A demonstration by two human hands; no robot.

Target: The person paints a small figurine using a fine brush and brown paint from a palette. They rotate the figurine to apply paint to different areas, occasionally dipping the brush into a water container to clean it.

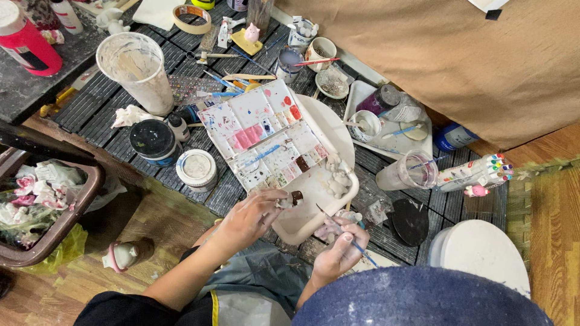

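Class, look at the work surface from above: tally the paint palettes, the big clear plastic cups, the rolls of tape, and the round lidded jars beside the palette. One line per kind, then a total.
Paint palettes: 1
Big clear plastic cups: 2
Rolls of tape: 1
Round lidded jars: 2
Total: 6

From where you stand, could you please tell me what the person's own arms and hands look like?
Both hands are bare, with no gloves, rings or watch that I can make out. The left hand leads back along a bare forearm to a dark sleeve pushed up near the elbow. The right hand shows only a short stretch of bare wrist and forearm before a blue rounded shape at the bottom edge hides it.
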